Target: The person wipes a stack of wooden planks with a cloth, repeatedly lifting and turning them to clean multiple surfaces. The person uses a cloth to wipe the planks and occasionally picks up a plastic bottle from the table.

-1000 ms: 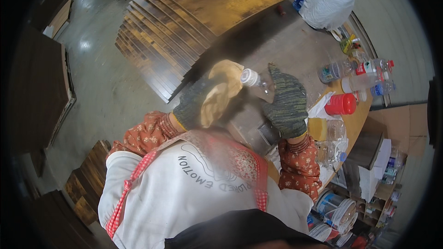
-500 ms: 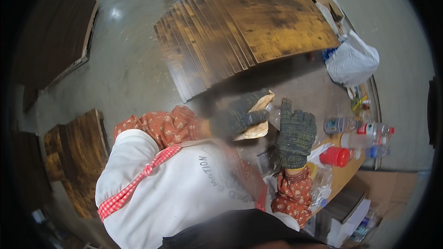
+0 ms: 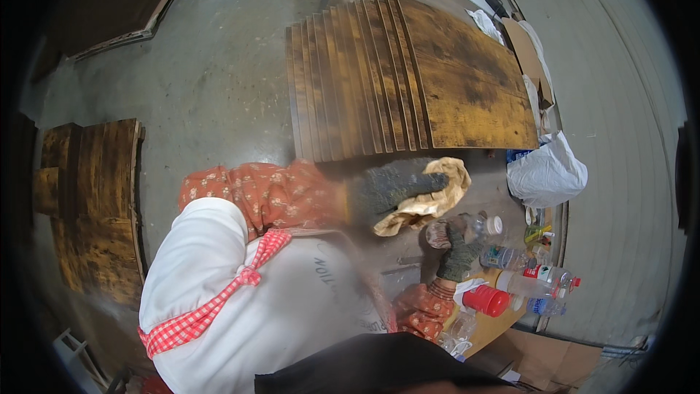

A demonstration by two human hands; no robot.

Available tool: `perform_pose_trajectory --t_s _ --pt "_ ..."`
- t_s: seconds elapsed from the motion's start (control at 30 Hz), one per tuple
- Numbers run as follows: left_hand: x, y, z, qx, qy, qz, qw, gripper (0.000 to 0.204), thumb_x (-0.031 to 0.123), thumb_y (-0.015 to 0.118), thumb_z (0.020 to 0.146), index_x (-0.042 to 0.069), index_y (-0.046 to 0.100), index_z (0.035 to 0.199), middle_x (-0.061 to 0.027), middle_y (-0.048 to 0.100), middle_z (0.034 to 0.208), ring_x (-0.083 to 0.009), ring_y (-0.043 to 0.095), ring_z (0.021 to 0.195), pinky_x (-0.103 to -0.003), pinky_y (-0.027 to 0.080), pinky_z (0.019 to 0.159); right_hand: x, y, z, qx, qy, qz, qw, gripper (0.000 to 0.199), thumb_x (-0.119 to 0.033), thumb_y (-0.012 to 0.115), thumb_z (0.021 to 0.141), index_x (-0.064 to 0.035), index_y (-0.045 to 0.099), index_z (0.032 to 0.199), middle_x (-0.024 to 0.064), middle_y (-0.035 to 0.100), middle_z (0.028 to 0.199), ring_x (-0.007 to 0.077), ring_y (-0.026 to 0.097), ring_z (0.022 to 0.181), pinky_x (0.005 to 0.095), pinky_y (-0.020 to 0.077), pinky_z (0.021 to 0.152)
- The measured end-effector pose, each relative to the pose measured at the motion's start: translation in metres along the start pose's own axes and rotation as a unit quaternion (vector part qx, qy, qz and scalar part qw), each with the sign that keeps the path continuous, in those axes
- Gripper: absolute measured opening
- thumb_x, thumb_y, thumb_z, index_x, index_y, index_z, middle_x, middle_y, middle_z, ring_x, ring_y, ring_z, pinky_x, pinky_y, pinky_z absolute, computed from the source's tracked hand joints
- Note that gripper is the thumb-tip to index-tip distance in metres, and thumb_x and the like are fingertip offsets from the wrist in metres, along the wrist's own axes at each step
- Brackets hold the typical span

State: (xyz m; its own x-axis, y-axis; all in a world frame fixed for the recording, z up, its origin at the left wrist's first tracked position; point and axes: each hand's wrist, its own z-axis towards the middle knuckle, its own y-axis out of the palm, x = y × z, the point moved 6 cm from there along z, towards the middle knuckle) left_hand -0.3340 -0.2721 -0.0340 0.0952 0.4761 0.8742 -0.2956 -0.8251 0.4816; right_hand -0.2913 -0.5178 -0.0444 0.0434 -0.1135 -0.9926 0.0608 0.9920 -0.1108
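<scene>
My left hand point(image 3: 394, 186), in a dark knitted work glove, is closed on a crumpled tan cloth point(image 3: 437, 193). The thumb lies over the cloth, which hangs out past the fingers. To the right and nearer, my right hand point(image 3: 459, 254) wears a matching glove. Its fingers wrap round a clear plastic bottle point(image 3: 477, 226), whose white cap points right. Beyond the left hand, on the table, lies a fanned stack of brown wood-grain boards point(image 3: 467, 80).
At the table's right edge sit a white plastic bag point(image 3: 548, 171), several clear bottles point(image 3: 526, 284) and a red-lidded jar point(image 3: 486, 300). More wood-grain boards point(image 3: 109, 168) stand at the left. A large dark panel point(image 3: 109, 0) is at the upper left.
The hands have moved apart. The right hand has gone with the bottle away from the cloth, toward the bottles at the right. The view has turned, shifting the boards.
</scene>
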Motion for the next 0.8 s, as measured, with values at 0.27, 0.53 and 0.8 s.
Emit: perform_pose_trajectory --t_s 0.27,0.53,0.8 --pt "0.113 -0.064 -0.054 0.099 0.18 0.005 0.979 0.047 0.023 0.067 0.089 0.005 0.048 0.128 -0.0049 0.058 0.105 -0.014 0.059 0.091 -0.028 0.052 0.085 0.019 -0.029 0.029 0.134 -0.139 -0.327 0.925 0.057 -0.005 0.072 0.084 -0.0028 0.044 0.134 0.0086 0.056 0.117 0.0188 0.057 0.098 0.0321 0.0522 0.083" --pt "0.084 -0.219 -0.051 0.306 0.185 0.037 0.933 0.053 0.028 0.069 0.084 0.004 0.051 0.128 -0.017 0.056 0.122 -0.0274 0.062 0.106 -0.028 0.057 0.082 0.035 -0.026 0.007 0.205 0.017 -0.153 0.967 0.078 -0.012 0.083 0.076 0.0 0.041 0.141 0.0143 0.055 0.129 0.0255 0.055 0.113 0.038 0.0433 0.101" --pt "0.111 -0.227 -0.038 0.328 0.321 -0.012 0.889 0.055 0.03 0.076 0.081 0.014 0.054 0.129 -0.0166 0.057 0.122 -0.028 0.065 0.103 -0.035 0.062 0.066 -0.089 0.07 -0.048 0.249 -0.213 -0.24 0.914 0.064 -0.018 0.071 0.09 0.0052 0.039 0.141 0.02 0.053 0.133 0.0275 0.053 0.121 0.0375 0.0415 0.104"
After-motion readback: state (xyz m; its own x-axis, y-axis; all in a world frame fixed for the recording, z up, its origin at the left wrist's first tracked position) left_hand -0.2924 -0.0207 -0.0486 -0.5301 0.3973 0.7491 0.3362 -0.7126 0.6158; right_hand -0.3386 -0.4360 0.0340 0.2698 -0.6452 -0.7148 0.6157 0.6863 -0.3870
